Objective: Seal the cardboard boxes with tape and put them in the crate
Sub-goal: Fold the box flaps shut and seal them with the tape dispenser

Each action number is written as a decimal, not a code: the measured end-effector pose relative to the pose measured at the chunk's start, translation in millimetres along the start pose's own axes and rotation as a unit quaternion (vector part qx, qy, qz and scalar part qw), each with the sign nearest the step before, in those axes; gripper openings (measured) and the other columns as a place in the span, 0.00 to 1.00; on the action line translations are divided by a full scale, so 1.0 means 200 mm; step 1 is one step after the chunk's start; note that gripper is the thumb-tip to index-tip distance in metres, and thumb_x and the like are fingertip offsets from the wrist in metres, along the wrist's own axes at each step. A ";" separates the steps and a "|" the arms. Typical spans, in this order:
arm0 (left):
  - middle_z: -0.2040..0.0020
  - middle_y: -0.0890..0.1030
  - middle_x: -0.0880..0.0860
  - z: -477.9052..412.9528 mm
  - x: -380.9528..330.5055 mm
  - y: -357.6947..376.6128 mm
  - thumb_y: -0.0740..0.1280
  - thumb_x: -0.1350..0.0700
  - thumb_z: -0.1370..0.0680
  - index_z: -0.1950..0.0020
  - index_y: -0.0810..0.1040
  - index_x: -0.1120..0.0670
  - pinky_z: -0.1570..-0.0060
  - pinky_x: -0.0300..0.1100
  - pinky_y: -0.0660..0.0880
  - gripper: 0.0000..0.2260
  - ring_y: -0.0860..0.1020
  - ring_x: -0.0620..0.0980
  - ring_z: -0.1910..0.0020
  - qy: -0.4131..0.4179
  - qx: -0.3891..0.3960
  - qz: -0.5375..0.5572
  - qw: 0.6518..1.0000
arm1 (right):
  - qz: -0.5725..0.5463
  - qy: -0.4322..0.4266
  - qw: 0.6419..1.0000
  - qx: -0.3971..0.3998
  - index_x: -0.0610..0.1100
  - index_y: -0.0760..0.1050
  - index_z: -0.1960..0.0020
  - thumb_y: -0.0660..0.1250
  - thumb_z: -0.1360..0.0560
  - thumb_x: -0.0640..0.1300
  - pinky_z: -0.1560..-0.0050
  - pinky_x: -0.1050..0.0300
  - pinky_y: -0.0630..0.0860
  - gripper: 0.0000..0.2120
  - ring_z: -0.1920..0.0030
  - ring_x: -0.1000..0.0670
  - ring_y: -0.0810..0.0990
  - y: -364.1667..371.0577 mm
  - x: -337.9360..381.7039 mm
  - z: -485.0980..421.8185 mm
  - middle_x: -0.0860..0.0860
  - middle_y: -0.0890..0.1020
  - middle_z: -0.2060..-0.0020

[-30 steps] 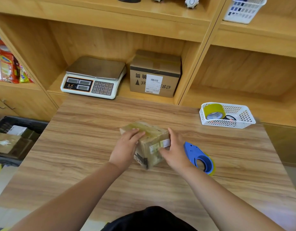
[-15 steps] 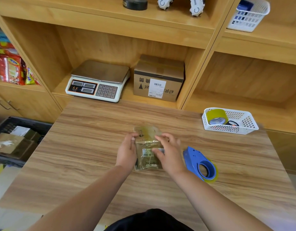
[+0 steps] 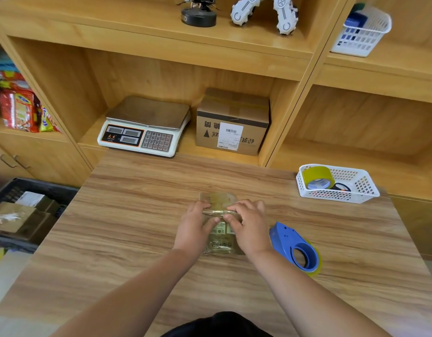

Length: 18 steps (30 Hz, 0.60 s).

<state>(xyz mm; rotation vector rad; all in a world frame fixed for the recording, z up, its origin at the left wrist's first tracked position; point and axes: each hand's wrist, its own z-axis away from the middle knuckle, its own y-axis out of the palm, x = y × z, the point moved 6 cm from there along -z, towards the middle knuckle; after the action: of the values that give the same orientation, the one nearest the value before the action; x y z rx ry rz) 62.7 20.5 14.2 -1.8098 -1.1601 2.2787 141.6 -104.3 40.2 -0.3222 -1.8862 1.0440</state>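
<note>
A small cardboard box, wrapped in glossy yellowish tape, rests on the wooden table in front of me. My left hand grips its left side and my right hand its right side, fingertips pressing along the top edge. Just right of my right hand a blue tape dispenser lies on the table. The black crate stands on the floor to the left of the table with several taped boxes inside.
A white basket with a yellow tape roll sits at the table's back right. On the shelf behind are a weighing scale and a larger cardboard box. Snack packets fill the left shelf.
The box was turned from a tilted, corner-on pose to lying square on the table. Both hands shifted to press along its top edge. The view moved closer and lower.
</note>
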 end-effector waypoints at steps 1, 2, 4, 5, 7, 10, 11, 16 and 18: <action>0.36 0.72 0.50 0.00 0.00 0.00 0.67 0.53 0.23 0.36 0.72 0.54 0.42 0.40 0.66 0.16 0.68 0.50 0.37 0.009 -0.003 -0.023 1.000 | 0.015 -0.008 1.000 -0.010 0.49 0.81 0.50 0.68 0.26 0.54 0.52 0.57 0.59 0.10 0.51 0.55 0.63 0.00 0.00 0.00 0.58 0.79 0.54; 0.37 0.74 0.50 -0.01 0.01 -0.01 0.67 0.52 0.23 0.37 0.74 0.54 0.42 0.42 0.65 0.15 0.68 0.51 0.39 0.021 -0.008 -0.044 0.999 | 0.030 -0.016 0.999 -0.020 0.50 0.81 0.52 0.65 0.27 0.57 0.52 0.57 0.58 0.13 0.51 0.56 0.62 -0.01 0.01 0.00 0.59 0.79 0.55; 0.41 0.76 0.50 -0.01 0.00 -0.03 0.67 0.51 0.23 0.40 0.76 0.54 0.44 0.43 0.65 0.13 0.67 0.52 0.41 0.043 -0.029 -0.061 0.997 | 0.037 -0.024 0.998 -0.035 0.51 0.81 0.53 0.59 0.29 0.61 0.52 0.57 0.57 0.18 0.51 0.58 0.61 -0.01 0.02 0.00 0.60 0.80 0.55; 0.43 0.77 0.49 -0.02 -0.01 -0.04 0.67 0.51 0.23 0.42 0.77 0.55 0.45 0.44 0.65 0.12 0.68 0.52 0.43 0.052 -0.041 -0.062 0.996 | 0.032 -0.022 0.999 -0.036 0.51 0.81 0.53 0.57 0.29 0.62 0.51 0.57 0.57 0.20 0.51 0.58 0.62 -0.02 0.02 0.00 0.60 0.80 0.55; 0.47 0.78 0.47 -0.03 -0.03 -0.05 0.67 0.51 0.23 0.45 0.78 0.54 0.45 0.44 0.65 0.10 0.68 0.50 0.44 0.064 -0.055 -0.052 0.995 | 0.021 -0.008 0.999 -0.030 0.51 0.81 0.52 0.55 0.29 0.63 0.51 0.57 0.57 0.22 0.51 0.57 0.65 -0.02 0.02 -0.02 0.61 0.78 0.56; 0.53 0.74 0.41 -0.06 -0.03 -0.05 0.67 0.51 0.23 0.46 0.77 0.52 0.43 0.45 0.66 0.08 0.66 0.47 0.44 0.008 -0.039 0.009 0.999 | 0.023 0.010 1.000 0.007 0.49 0.80 0.47 0.60 0.25 0.59 0.45 0.57 0.60 0.18 0.48 0.52 0.71 0.00 0.03 -0.06 0.58 0.78 0.53; 0.54 0.73 0.40 -0.08 -0.02 -0.05 0.67 0.51 0.22 0.47 0.77 0.52 0.42 0.45 0.66 0.07 0.66 0.47 0.43 -0.024 -0.031 0.039 0.998 | 0.031 0.010 0.999 0.022 0.48 0.78 0.43 0.62 0.23 0.56 0.42 0.55 0.63 0.15 0.45 0.52 0.71 0.01 0.03 -0.07 0.56 0.77 0.49; 0.48 0.75 0.52 -0.22 0.01 -0.03 0.65 0.50 0.22 0.44 0.76 0.50 0.49 0.45 0.68 0.08 0.68 0.52 0.40 -0.090 0.004 0.042 0.995 | 0.120 -0.102 0.985 0.074 0.48 0.67 0.28 0.60 0.21 0.49 0.27 0.49 0.57 0.22 0.25 0.49 0.57 0.08 0.07 -0.06 0.53 0.67 0.28; 0.44 0.73 0.55 -0.27 0.03 -0.02 0.63 0.49 0.21 0.40 0.75 0.49 0.44 0.45 0.68 0.11 0.69 0.53 0.40 -0.095 0.019 0.019 0.995 | 0.201 -0.160 0.962 0.091 0.48 0.70 0.29 0.53 0.21 0.53 0.27 0.50 0.56 0.23 0.25 0.49 0.55 0.10 0.06 -0.04 0.53 0.68 0.28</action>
<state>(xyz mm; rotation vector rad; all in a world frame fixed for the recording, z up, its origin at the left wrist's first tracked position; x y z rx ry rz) 103.8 54.6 9.3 -1.6462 -1.1035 2.5232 138.3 -81.4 34.1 -0.4645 -2.0356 1.6134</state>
